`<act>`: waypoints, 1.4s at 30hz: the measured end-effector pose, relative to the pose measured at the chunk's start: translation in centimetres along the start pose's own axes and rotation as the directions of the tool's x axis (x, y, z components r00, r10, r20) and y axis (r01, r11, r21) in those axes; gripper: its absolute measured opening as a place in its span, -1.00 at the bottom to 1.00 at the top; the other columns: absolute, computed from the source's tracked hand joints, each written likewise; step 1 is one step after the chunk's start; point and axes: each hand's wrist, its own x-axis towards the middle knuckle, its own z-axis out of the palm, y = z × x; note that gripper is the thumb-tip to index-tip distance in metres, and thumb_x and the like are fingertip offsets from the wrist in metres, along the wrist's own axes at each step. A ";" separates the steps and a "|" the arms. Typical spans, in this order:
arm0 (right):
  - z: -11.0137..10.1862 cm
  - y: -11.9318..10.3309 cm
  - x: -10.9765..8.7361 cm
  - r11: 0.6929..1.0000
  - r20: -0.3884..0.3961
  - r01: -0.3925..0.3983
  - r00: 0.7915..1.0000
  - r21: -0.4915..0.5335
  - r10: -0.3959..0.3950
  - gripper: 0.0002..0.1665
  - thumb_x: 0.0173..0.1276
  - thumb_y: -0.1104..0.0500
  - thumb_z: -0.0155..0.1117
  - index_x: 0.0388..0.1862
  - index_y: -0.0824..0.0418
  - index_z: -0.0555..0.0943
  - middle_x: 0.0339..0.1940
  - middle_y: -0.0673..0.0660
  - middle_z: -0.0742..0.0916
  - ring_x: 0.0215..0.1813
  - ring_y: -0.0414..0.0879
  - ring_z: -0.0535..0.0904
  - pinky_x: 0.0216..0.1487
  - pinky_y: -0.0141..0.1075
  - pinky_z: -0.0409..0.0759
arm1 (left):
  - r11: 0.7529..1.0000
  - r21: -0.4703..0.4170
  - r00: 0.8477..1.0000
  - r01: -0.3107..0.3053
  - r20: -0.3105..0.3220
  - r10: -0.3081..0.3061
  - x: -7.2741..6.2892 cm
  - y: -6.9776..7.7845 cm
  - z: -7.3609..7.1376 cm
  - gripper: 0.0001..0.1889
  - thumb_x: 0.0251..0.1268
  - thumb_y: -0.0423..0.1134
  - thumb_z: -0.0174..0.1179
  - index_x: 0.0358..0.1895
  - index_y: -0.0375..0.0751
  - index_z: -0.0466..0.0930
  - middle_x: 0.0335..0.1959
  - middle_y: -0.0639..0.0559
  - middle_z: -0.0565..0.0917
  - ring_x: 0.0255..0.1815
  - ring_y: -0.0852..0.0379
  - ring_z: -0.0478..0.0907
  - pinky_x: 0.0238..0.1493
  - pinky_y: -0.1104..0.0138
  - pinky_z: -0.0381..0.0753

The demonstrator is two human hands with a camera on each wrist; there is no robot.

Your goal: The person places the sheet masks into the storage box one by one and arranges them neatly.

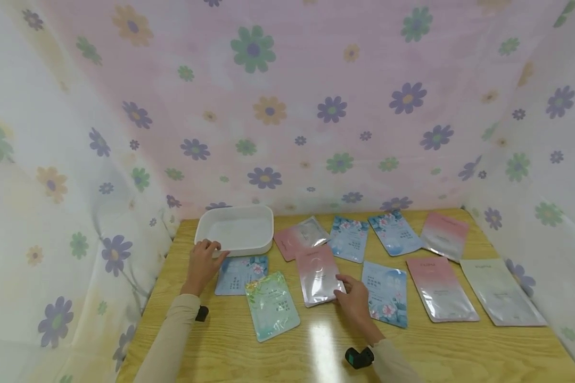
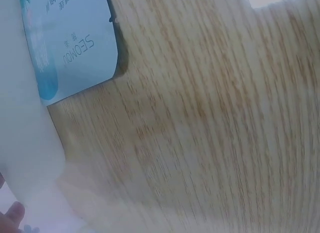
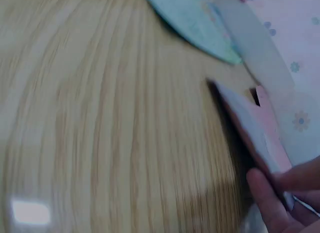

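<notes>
Packets lie scattered over the wooden surface [image 1: 239, 356], enclosed by a flowered curtain [image 1: 297, 175]. We see a blue packet [image 1: 235, 276] against the near side of the white tray [image 1: 249, 250], its near right corner overlapped by a green packet [image 1: 271, 306]. A far pink packet [image 1: 289, 243] lies between the tray and two far blue packets [image 1: 350, 239]; more pink, blue and pale packets spread to the right.

We read "SEOMO" plus an unclear letter on the blue packet in the left wrist view; print on the pink ones is too small for us.

The left hand [image 1: 203, 266] grips the tray's near left rim. The right hand [image 1: 354, 300] pinches the near right edge of a pink-and-silver packet [image 1: 318, 276], just right of the green one. Only the right wrist view shows us this packet edge-on, tilted with dark shadow below; whether its far end touches anything, we cannot tell.
</notes>
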 end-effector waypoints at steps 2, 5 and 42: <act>-0.1 0.2 0.3 0.995 -0.011 0.060 0.998 -0.081 -0.061 -0.55 0.14 0.52 0.24 0.06 0.46 0.55 0.03 0.45 0.60 -0.13 0.20 0.65 -0.45 -0.35 0.56 | 1.000 -0.007 1.000 -0.002 -0.014 0.002 0.1 -0.2 0.1 -0.70 -0.09 -0.23 0.49 -0.41 -0.30 0.55 -0.46 -0.13 0.45 -0.44 -0.15 0.38 -0.35 -0.02 0.38; -0.2 0.6 0.8 0.989 -0.022 0.090 0.995 -0.113 -0.093 -0.55 0.17 0.49 0.26 0.08 0.41 0.55 0.03 0.38 0.63 -0.14 0.16 0.66 -0.44 -0.39 0.53 | 1.000 -0.005 0.999 -0.009 -0.035 0.009 0.2 -0.3 0.1 -0.68 -0.12 -0.24 0.50 -0.43 -0.29 0.53 -0.47 -0.13 0.44 -0.45 -0.14 0.37 -0.38 -0.01 0.37; -3.8 -7.9 4.8 0.941 0.268 0.071 0.949 0.332 -0.166 -0.49 0.24 0.51 0.20 0.21 0.43 0.44 0.11 0.44 0.52 -0.03 0.18 0.60 -0.20 0.04 0.59 | 0.994 -0.068 0.995 0.082 0.056 -0.078 0.4 0.7 -0.5 -0.72 -0.04 -0.24 0.47 -0.43 -0.30 0.55 -0.47 -0.17 0.46 -0.44 -0.08 0.33 -0.38 0.08 0.36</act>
